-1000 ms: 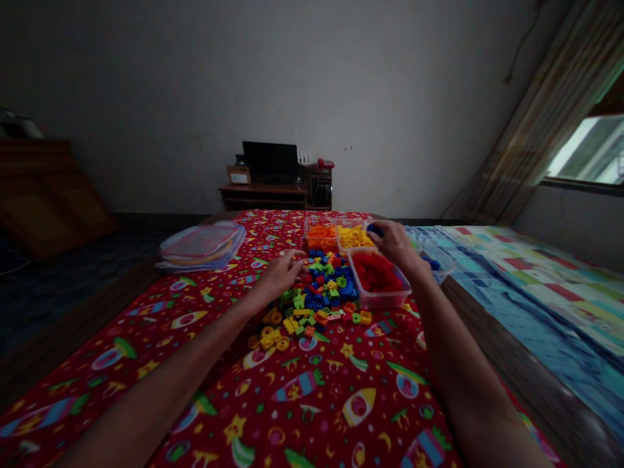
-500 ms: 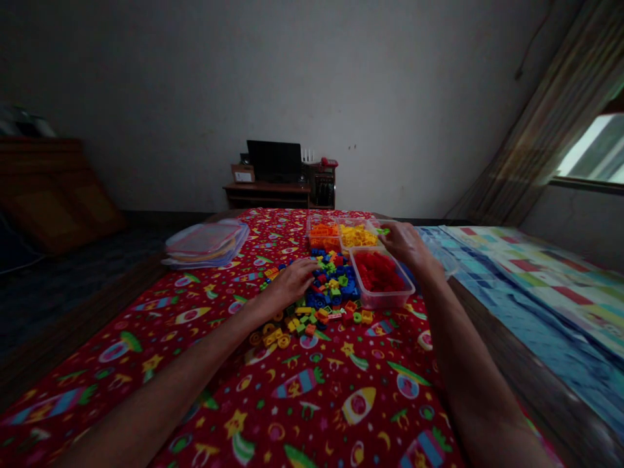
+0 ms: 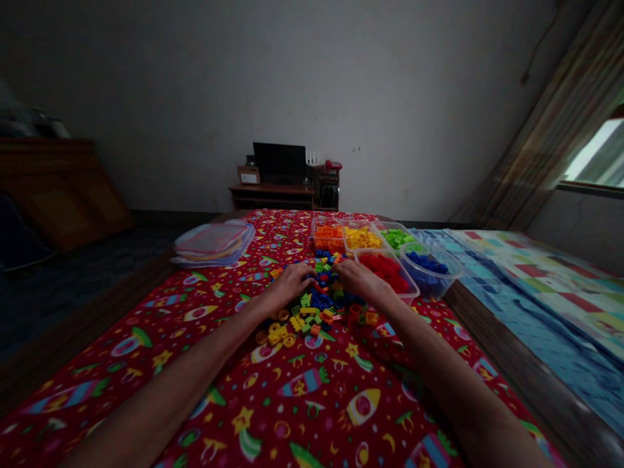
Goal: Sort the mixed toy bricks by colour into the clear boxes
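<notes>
A pile of mixed toy building blocks (image 3: pixel 322 300) in blue, green, yellow, orange and red lies on the red patterned cloth. My left hand (image 3: pixel 291 283) rests at the pile's left side, its thumb and fingers apart over the blocks. At the right side of the pile is my right hand (image 3: pixel 359 279), fingers bent down and closed among the blocks; what they hold, if anything, is hidden. Beside my right hand stands a clear box of red blocks (image 3: pixel 387 272). Behind it are boxes of orange blocks (image 3: pixel 328 238), yellow blocks (image 3: pixel 363 238) and green blocks (image 3: pixel 396 238).
A round clear tub of blue blocks (image 3: pixel 426 262) stands right of the red ones. Stacked plastic lids (image 3: pixel 214 244) lie at the table's left. The red cloth (image 3: pixel 312 416) covers the table. A bed (image 3: pixel 517 286) adjoins on the right; a monitor (image 3: pixel 279 162) stands beyond.
My right hand has moved left and nearer, from above the green-block box with a green block into the pile. My left hand stays at the pile. The view has shifted slightly.
</notes>
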A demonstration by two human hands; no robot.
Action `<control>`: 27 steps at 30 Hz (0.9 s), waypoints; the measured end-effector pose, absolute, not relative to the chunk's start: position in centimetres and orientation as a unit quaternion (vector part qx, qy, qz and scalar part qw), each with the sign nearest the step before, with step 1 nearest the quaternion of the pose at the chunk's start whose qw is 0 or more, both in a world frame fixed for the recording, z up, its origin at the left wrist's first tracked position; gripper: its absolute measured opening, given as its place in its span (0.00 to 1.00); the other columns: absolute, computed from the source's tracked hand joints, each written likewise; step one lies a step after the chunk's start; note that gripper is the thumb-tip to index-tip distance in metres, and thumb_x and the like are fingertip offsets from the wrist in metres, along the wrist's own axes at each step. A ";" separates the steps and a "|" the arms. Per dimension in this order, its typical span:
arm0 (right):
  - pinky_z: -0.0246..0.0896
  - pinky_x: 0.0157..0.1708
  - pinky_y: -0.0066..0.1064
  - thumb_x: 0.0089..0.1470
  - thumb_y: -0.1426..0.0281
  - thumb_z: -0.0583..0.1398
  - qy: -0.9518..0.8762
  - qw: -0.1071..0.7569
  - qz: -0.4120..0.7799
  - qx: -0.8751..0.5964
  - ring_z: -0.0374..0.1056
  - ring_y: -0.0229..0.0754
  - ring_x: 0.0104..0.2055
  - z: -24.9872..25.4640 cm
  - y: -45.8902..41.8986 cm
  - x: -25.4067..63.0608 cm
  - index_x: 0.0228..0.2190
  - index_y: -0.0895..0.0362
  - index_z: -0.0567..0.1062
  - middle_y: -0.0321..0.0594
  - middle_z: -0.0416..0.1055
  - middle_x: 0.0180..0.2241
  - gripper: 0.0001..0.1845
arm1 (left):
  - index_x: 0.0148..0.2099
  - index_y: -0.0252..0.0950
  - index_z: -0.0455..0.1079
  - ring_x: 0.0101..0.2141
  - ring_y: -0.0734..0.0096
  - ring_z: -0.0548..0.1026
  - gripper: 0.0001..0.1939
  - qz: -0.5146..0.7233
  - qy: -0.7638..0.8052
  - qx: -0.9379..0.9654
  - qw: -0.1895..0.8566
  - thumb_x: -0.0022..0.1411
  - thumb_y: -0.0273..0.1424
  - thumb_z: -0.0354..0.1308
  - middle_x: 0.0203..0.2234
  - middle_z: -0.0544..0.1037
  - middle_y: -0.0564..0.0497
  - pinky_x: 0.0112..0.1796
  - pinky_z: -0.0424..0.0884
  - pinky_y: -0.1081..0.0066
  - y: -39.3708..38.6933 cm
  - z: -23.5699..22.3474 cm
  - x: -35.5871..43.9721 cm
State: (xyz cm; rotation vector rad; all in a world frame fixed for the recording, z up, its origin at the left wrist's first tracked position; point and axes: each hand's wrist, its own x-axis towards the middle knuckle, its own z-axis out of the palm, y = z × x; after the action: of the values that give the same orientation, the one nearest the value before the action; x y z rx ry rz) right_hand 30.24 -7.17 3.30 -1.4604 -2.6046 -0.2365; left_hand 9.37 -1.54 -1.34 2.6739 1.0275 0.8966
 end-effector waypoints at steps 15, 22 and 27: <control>0.54 0.33 0.28 0.58 0.71 0.55 -0.862 0.258 -0.032 -0.435 0.63 0.39 0.33 2.6 -5.7 29.3 0.42 0.61 0.70 0.44 0.71 0.33 0.10 | 0.31 0.34 0.69 0.30 0.72 0.74 0.15 0.397 0.419 0.690 0.436 0.45 0.39 0.64 0.26 0.75 0.54 0.35 0.71 0.70 -2.3 2.0 8.7; 0.55 0.35 0.27 0.57 0.73 0.58 -0.889 0.268 0.038 -0.370 0.68 0.40 0.38 4.0 -7.4 27.6 0.46 0.60 0.71 0.46 0.74 0.38 0.14 | 0.39 0.35 0.66 0.34 0.72 0.76 0.23 0.413 0.376 0.574 0.598 0.41 0.34 0.70 0.32 0.77 0.51 0.39 0.72 0.71 -3.3 1.8 9.8; 0.55 0.32 0.27 0.56 0.74 0.57 -0.867 0.269 0.008 -0.419 0.68 0.39 0.33 4.1 -7.3 27.9 0.45 0.61 0.73 0.46 0.75 0.34 0.14 | 0.42 0.35 0.67 0.37 0.72 0.77 0.21 0.409 0.352 0.572 0.618 0.46 0.34 0.68 0.37 0.78 0.48 0.43 0.72 0.70 -3.2 1.7 9.9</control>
State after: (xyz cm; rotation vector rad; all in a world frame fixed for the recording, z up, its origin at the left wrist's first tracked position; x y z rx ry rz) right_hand 27.87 -7.31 4.15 -1.1300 -2.3386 0.0212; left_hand 9.89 -3.16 1.66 1.3152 0.8094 0.9412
